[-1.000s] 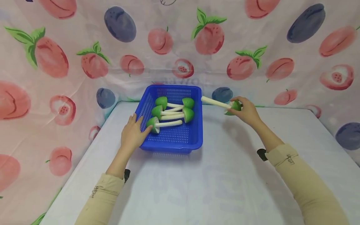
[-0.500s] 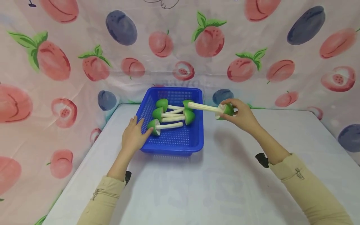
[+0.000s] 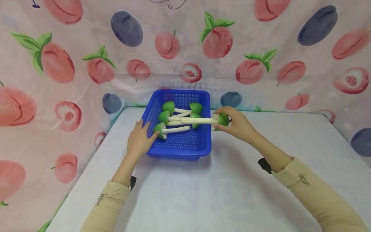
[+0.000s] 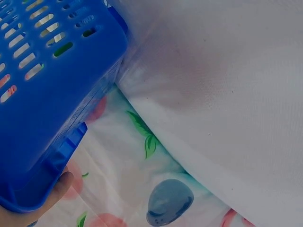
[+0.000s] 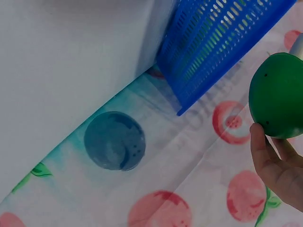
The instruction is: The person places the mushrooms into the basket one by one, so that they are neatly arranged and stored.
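My right hand (image 3: 236, 124) grips the green cap of a toy mushroom (image 3: 200, 120) between thumb and fingers. Its pale stem points left over the blue plastic basket (image 3: 204, 149), above the mushrooms inside. In the right wrist view the fingers press against the smooth green cap (image 5: 279, 94). My left hand (image 3: 139, 138) holds the basket's left rim, thumb on the inner side and fingers outside. That thumb lies close to the cap of the nearest mushroom (image 3: 175, 129); whether they touch I cannot tell. Several green-capped mushrooms (image 3: 168, 108) lie on their sides in the basket.
The basket stands on a white-covered table (image 3: 185, 193), near its back edge. Behind and to the left hangs a pale cloth (image 3: 171, 74) printed with peaches and plums. Both forearms reach in from the front.
My right hand has carried the mushroom left and slightly down, from right of the basket until its stem is over the basket. The left hand keeps its place on the rim.
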The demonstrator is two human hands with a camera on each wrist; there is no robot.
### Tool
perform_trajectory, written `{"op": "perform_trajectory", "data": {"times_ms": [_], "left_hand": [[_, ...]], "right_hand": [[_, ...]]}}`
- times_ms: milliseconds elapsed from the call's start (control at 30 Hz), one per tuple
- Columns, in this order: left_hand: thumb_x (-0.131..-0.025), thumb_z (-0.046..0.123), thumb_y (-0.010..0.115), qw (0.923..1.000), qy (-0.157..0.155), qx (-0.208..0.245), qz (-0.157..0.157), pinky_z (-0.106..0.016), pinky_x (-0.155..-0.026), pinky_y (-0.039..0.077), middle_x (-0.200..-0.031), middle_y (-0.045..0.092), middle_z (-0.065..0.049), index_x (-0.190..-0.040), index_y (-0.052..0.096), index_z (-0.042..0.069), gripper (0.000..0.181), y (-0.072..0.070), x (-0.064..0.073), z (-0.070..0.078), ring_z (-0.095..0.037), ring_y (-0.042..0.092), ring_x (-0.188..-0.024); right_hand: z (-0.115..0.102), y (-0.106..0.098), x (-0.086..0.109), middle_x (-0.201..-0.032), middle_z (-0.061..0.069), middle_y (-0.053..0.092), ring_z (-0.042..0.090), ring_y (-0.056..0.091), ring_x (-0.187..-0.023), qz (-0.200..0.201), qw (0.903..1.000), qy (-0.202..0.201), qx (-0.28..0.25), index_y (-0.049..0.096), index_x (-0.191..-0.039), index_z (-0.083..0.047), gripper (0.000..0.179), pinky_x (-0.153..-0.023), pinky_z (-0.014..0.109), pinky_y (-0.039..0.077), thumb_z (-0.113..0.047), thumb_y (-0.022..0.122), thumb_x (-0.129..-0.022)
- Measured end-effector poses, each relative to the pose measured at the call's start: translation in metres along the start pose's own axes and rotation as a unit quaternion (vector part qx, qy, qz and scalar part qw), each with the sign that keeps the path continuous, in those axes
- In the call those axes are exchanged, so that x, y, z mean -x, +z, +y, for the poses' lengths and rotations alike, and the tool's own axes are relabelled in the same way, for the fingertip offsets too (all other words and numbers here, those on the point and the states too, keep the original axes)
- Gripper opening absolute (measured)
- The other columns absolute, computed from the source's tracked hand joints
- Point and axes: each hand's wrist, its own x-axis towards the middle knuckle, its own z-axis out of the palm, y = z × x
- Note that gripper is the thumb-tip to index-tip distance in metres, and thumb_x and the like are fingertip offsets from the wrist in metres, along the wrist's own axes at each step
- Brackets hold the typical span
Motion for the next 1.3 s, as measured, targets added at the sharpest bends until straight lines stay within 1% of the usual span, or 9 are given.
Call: {"op": "perform_trajectory", "data": {"times_ms": [133, 233, 367, 633, 767, 967, 1067, 1167, 1300], "left_hand": [[-0.094, 0.047, 0.046, 1.0000, -0.001, -0.001, -0.003, -0.060, -0.111, 0.023, -0.154, 0.018, -0.027, -0.144, 0.034, -0.001, 0.070, 0.001, -0.001, -0.001, -0.043, 0.014, -0.143], [-0.094, 0.048, 0.046, 1.0000, -0.003, -0.002, -0.002, -0.060, -0.111, 0.023, -0.154, 0.018, -0.027, -0.144, 0.034, 0.000, 0.071, 0.000, -0.001, -0.001, -0.042, 0.014, -0.143], [-0.095, 0.049, 0.045, 1.0000, -0.004, -0.004, -0.003, -0.060, -0.111, 0.023, -0.154, 0.017, -0.026, -0.145, 0.033, 0.000, 0.071, -0.001, -0.002, -0.003, -0.042, 0.013, -0.144], [-0.095, 0.048, 0.045, 1.0000, -0.001, -0.007, 0.001, -0.060, -0.112, 0.022, -0.153, 0.018, -0.027, -0.144, 0.033, 0.000, 0.070, -0.005, -0.003, -0.002, -0.043, 0.013, -0.143], [-0.095, 0.048, 0.045, 1.0000, -0.001, -0.006, -0.002, -0.060, -0.111, 0.022, -0.153, 0.018, -0.027, -0.144, 0.033, 0.000, 0.070, -0.005, -0.003, -0.001, -0.043, 0.013, -0.143], [-0.095, 0.049, 0.045, 1.0000, 0.002, -0.006, -0.003, -0.060, -0.111, 0.024, -0.153, 0.019, -0.028, -0.144, 0.033, 0.000, 0.071, -0.002, -0.003, -0.001, -0.043, 0.014, -0.143], [-0.095, 0.049, 0.045, 1.0000, 0.002, -0.006, -0.004, -0.060, -0.111, 0.023, -0.153, 0.019, -0.028, -0.144, 0.034, 0.000, 0.071, -0.001, -0.003, 0.000, -0.043, 0.014, -0.143], [-0.095, 0.049, 0.045, 1.0000, 0.003, -0.005, -0.003, -0.060, -0.111, 0.023, -0.153, 0.018, -0.028, -0.144, 0.034, 0.000, 0.071, 0.000, -0.003, 0.000, -0.043, 0.014, -0.143], [-0.095, 0.049, 0.045, 1.0000, 0.003, -0.002, -0.001, -0.060, -0.111, 0.023, -0.153, 0.019, -0.027, -0.144, 0.034, -0.001, 0.071, 0.001, -0.001, 0.000, -0.043, 0.014, -0.143]], "right_hand": [[-0.010, 0.007, -0.006, -0.128, 0.015, 0.056, 0.026, 0.056, -0.098, -0.022, 0.9996, -0.005, 0.017, 0.059, -0.122, -0.008, 0.044, -0.073, 0.040, 0.053, -0.021, 0.073, -0.082], [-0.017, 0.013, -0.012, -0.129, 0.016, 0.056, 0.030, 0.057, -0.107, -0.037, 0.9986, -0.018, 0.032, 0.060, -0.121, -0.009, 0.043, -0.082, 0.043, 0.054, -0.024, 0.073, -0.083], [-0.024, 0.024, -0.021, -0.129, 0.016, 0.056, 0.032, 0.055, -0.118, -0.061, 0.9966, -0.029, 0.047, 0.061, -0.121, -0.009, 0.043, -0.094, 0.046, 0.050, -0.026, 0.072, -0.083], [-0.031, 0.039, -0.043, -0.125, 0.013, 0.059, 0.028, 0.059, -0.107, -0.086, 0.9947, -0.031, 0.047, 0.061, -0.121, -0.009, 0.044, -0.092, 0.042, 0.051, -0.026, 0.073, -0.083], [-0.029, 0.046, -0.049, -0.128, 0.014, 0.058, 0.028, 0.060, -0.107, -0.103, 0.9919, -0.027, 0.068, 0.061, -0.122, -0.008, 0.046, -0.091, 0.042, 0.052, -0.028, 0.072, -0.083], [-0.024, 0.055, -0.055, -0.126, 0.015, 0.059, 0.025, 0.062, -0.095, -0.132, 0.9864, -0.022, 0.096, 0.061, -0.121, -0.008, 0.046, -0.081, 0.039, 0.054, -0.030, 0.073, -0.082], [-0.021, 0.060, -0.058, -0.126, 0.014, 0.060, 0.024, 0.062, -0.095, -0.144, 0.9832, -0.021, 0.109, 0.062, -0.120, -0.008, 0.045, -0.081, 0.038, 0.054, -0.031, 0.073, -0.082], [-0.020, 0.066, -0.061, -0.121, 0.011, 0.063, 0.022, 0.062, -0.092, -0.155, 0.9789, -0.022, 0.131, 0.062, -0.119, -0.009, 0.044, -0.079, 0.036, 0.054, -0.032, 0.072, -0.083], [-0.018, 0.075, -0.059, -0.108, 0.007, 0.066, 0.018, 0.061, -0.082, -0.150, 0.9741, -0.030, 0.166, 0.063, -0.115, -0.009, 0.043, -0.074, 0.036, 0.052, -0.034, 0.072, -0.082]]}}
